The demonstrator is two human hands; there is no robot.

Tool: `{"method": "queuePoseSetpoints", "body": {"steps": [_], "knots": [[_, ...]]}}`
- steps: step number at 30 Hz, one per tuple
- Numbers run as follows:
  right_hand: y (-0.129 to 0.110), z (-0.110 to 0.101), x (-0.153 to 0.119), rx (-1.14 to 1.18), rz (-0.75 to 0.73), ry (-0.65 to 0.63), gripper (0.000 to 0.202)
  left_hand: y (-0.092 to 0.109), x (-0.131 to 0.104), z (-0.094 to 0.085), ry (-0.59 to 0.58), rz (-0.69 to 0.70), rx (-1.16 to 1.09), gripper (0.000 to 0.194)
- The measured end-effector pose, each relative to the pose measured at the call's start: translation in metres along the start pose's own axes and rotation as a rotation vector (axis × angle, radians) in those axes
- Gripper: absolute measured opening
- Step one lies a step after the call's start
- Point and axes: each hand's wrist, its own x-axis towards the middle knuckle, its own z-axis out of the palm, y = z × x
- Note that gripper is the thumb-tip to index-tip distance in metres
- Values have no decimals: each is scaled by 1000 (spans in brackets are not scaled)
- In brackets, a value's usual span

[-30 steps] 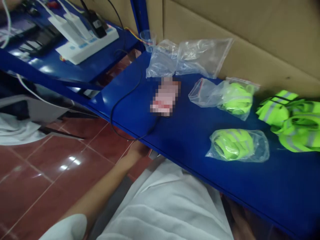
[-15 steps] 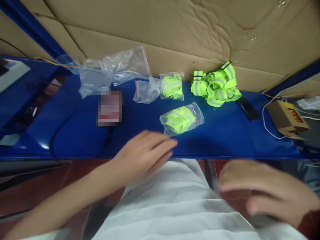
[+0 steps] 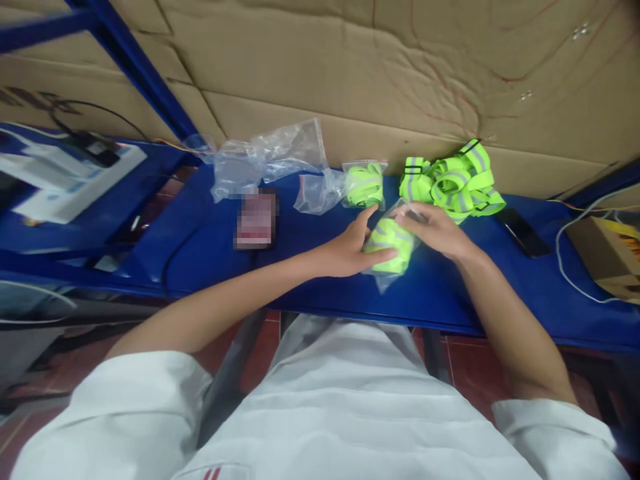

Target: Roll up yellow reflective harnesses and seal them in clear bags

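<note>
The bag of yellow straps (image 3: pixel 389 248) sits near the front edge of the blue shelf (image 3: pixel 500 293), and we hold it with both hands. Our left hand (image 3: pixel 345 248) wraps its side, fingers closed on it. Our right hand (image 3: pixel 434 228) pinches the top of the clear bag, arm bent in from the right. We think this bag is packed but not yet shut. Further back lie another filled bag (image 3: pixel 363 185), loose straps (image 3: pixel 453 180) and empty bags (image 3: pixel 265 157) by the back edge.
</note>
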Motion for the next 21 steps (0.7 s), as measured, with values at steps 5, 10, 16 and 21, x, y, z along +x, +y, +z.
{"method": "queuePoseSetpoints", "body": {"steps": [5,10,16,21], "knots": [[-23,23,6,-185,-329,155,31,-13,21,-9,98,177,-202,82],[-21,32,9,-285,-291,259,50,-39,20,-11,60,261,-482,59],[1,26,10,150,193,120,51,-51,12,-20,-51,114,-838,81],[-2,42,4,322,274,169,42,-49,13,-27,-121,64,-800,63]]}}
